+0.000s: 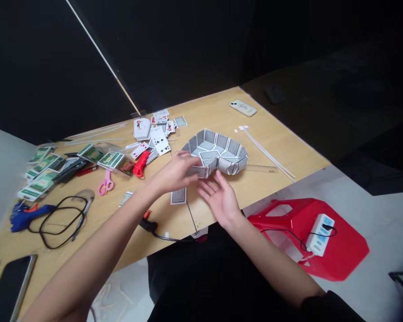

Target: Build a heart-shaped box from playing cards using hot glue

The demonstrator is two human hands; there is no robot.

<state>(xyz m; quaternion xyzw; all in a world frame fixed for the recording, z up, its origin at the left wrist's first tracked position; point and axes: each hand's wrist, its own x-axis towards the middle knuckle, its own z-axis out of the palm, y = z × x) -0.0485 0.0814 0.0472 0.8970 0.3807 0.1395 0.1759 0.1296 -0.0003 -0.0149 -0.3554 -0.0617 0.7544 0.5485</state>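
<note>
A heart-shaped box made of grey-backed playing cards (233, 147) sits on the wooden table, its notch facing me. At its left wall is my left hand (177, 172), with fingers curled over the rim and the thumb side near the outer face. My right hand (221, 199) is palm up with the fingers apart, its fingertips close to the box's front near the notch. Whether those fingertips touch the wall is hard to tell. A single card (178, 196) lies face down below my left hand. A ruler (262, 169) extends from behind the box's right side.
Loose playing cards (159, 139), a red tool (141, 164), pink scissors (105, 182) and card packs (42, 179) lie left. A blue glue gun (30, 217) trails a cable. White strips (268, 152) and a phone (243, 108) lie right. A power strip (320, 235) rests on a red stool (345, 241).
</note>
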